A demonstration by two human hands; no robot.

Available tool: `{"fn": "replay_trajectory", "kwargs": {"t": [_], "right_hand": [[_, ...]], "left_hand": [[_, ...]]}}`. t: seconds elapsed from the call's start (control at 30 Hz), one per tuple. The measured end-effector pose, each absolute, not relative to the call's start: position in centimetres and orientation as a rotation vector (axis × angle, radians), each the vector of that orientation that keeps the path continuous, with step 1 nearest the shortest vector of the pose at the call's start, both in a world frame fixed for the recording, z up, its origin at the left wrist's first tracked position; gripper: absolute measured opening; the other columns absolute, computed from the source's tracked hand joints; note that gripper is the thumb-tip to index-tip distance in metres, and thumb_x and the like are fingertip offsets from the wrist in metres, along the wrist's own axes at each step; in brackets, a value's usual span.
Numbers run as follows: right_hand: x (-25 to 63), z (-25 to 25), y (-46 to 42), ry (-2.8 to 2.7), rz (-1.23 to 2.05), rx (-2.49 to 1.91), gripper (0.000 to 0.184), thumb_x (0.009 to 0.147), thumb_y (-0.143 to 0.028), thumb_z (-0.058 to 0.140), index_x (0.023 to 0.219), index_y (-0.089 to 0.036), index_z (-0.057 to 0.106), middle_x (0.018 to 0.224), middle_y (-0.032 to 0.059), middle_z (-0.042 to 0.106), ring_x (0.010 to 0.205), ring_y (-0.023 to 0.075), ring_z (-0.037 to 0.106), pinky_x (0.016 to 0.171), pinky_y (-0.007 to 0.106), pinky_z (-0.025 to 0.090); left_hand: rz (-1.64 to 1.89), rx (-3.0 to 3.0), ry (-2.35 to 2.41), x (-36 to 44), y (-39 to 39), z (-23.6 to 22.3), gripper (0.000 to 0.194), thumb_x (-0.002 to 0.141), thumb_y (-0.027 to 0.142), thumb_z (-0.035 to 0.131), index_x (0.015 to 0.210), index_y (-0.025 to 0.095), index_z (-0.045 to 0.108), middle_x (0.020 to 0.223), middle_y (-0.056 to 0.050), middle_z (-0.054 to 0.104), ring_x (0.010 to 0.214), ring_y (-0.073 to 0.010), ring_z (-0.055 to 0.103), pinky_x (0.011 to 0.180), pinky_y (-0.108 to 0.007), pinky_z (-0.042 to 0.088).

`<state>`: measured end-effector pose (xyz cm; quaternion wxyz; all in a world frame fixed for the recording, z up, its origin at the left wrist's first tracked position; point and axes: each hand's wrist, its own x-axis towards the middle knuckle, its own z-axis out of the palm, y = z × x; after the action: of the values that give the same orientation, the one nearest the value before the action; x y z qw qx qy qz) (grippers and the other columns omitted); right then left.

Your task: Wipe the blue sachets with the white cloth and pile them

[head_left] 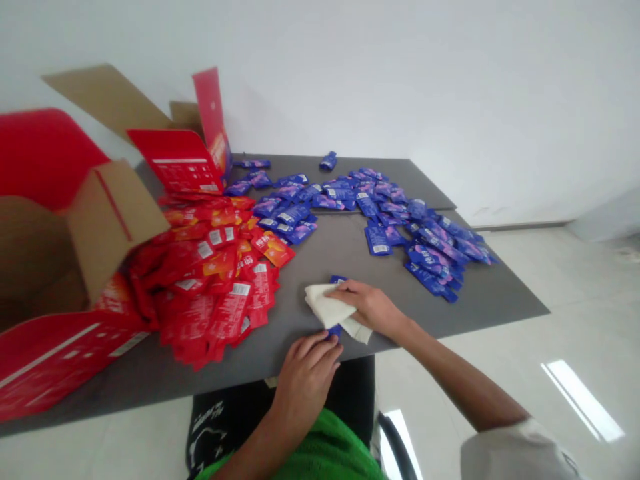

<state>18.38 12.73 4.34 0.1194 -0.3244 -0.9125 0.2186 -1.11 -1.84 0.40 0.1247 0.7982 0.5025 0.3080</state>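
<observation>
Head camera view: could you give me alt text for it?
A right hand holds a cream cloth over a blue packet, which the left hand touches, on a gray table; red packets and open boxes at left, more blue packets beyond.

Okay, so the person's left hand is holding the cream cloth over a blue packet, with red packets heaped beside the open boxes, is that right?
Not quite: the head view shows the right hand, not the left hand, holding the cream cloth over a blue packet. Red packets are heaped beside the open boxes, as you said.
</observation>
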Motion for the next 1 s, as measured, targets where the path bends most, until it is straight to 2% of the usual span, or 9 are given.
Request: {"fn": "replay_trajectory", "kwargs": {"t": [0.13, 0.27, 0.4, 0.47, 0.7, 0.8, 0.9, 0.97, 1.0], "right_hand": [[19.4, 4.2, 18.0, -2.554, 0.458, -1.138, 0.051, 0.091, -0.005, 0.059, 0.138, -0.024, 0.066, 0.128, 0.0110, 0.068, 0.109, 0.0241, 0.069, 0.093, 0.032, 0.056], [20.7, 4.5, 18.5, -2.249, 0.418, -1.008, 0.049, 0.094, -0.010, 0.056, 0.140, -0.025, 0.064, 0.123, 0.0113, 0.068, 0.110, 0.0250, 0.068, 0.096, 0.036, 0.055], [21.5, 4.0, 16.9, -2.007, 0.417, -0.952, 0.044, 0.094, -0.012, 0.053, 0.135, -0.024, 0.067, 0.119, 0.0116, 0.068, 0.108, 0.0261, 0.067, 0.093, 0.040, 0.055], [21.8, 3.9, 16.5, -1.960, 0.428, -0.947, 0.043, 0.094, -0.012, 0.053, 0.133, -0.023, 0.068, 0.118, 0.0115, 0.069, 0.107, 0.0264, 0.067, 0.093, 0.041, 0.055], [22.6, 4.0, 16.4, -1.881, 0.418, -0.917, 0.042, 0.095, -0.014, 0.053, 0.133, -0.024, 0.067, 0.115, 0.0103, 0.067, 0.105, 0.0255, 0.066, 0.092, 0.039, 0.054], [22.7, 4.1, 16.3, -1.865, 0.438, -0.896, 0.042, 0.096, -0.015, 0.053, 0.135, -0.024, 0.066, 0.117, 0.0110, 0.067, 0.106, 0.0254, 0.066, 0.093, 0.039, 0.054], [22.9, 4.4, 16.1, -1.817, 0.439, -0.888, 0.040, 0.096, -0.017, 0.053, 0.133, -0.023, 0.067, 0.116, 0.0114, 0.068, 0.106, 0.0259, 0.066, 0.093, 0.040, 0.054], [23.2, 4.8, 15.6, -1.746, 0.435, -0.872, 0.036, 0.097, -0.020, 0.052, 0.128, -0.022, 0.070, 0.113, 0.0114, 0.068, 0.103, 0.0258, 0.066, 0.090, 0.040, 0.054], [23.5, 5.0, 15.1, -1.704, 0.441, -0.863, 0.033, 0.097, -0.021, 0.052, 0.125, -0.022, 0.071, 0.110, 0.0110, 0.068, 0.100, 0.0254, 0.066, 0.088, 0.039, 0.055]], "left_hand": [[0.917, 2.337, 1.455, -1.3, -1.7, 0.6, 0.022, 0.099, 0.018, 0.062, 0.119, 0.021, 0.072, 0.122, -0.004, 0.076, 0.119, -0.0266, 0.065, 0.099, -0.045, 0.053], [0.825, 2.371, 1.494, -1.4, -0.5, 1.7, 0.025, 0.101, 0.032, 0.062, 0.122, 0.021, 0.071, 0.111, -0.007, 0.075, 0.108, -0.0254, 0.068, 0.094, -0.042, 0.056], [0.769, 2.415, 1.817, -0.6, 1.8, 2.5, 0.051, 0.102, 0.039, 0.059, 0.146, 0.015, 0.054, 0.133, -0.018, 0.064, 0.118, -0.0320, 0.062, 0.095, -0.048, 0.054], [0.748, 2.426, 1.944, 0.0, 2.9, 2.4, 0.058, 0.102, 0.041, 0.058, 0.150, 0.012, 0.048, 0.141, -0.021, 0.058, 0.123, -0.0350, 0.058, 0.096, -0.050, 0.053], [0.501, 2.415, 2.057, 0.4, 6.0, 1.7, 0.056, 0.099, 0.038, 0.061, 0.145, 0.008, 0.051, 0.117, -0.018, 0.068, 0.101, -0.0314, 0.066, 0.084, -0.043, 0.053], [0.437, 2.264, 1.950, -0.3, 7.3, 1.7, 0.060, 0.095, 0.035, 0.065, 0.147, 0.007, 0.049, 0.120, -0.019, 0.069, 0.106, -0.0322, 0.069, 0.088, -0.042, 0.053], [0.463, 2.071, 1.746, -1.0, 8.4, 2.2, 0.038, 0.097, 0.032, 0.061, 0.130, 0.013, 0.061, 0.118, -0.015, 0.073, 0.107, -0.0266, 0.072, 0.088, -0.035, 0.053], [0.458, 2.026, 1.658, -1.2, 9.0, 3.0, 0.021, 0.100, 0.032, 0.055, 0.108, 0.017, 0.068, 0.102, -0.009, 0.075, 0.096, -0.0237, 0.073, 0.081, -0.032, 0.053], [0.465, 2.049, 1.642, -1.3, 9.3, 3.6, 0.022, 0.102, 0.033, 0.052, 0.098, 0.018, 0.068, 0.095, -0.008, 0.074, 0.091, -0.0232, 0.073, 0.078, -0.031, 0.052]]}}
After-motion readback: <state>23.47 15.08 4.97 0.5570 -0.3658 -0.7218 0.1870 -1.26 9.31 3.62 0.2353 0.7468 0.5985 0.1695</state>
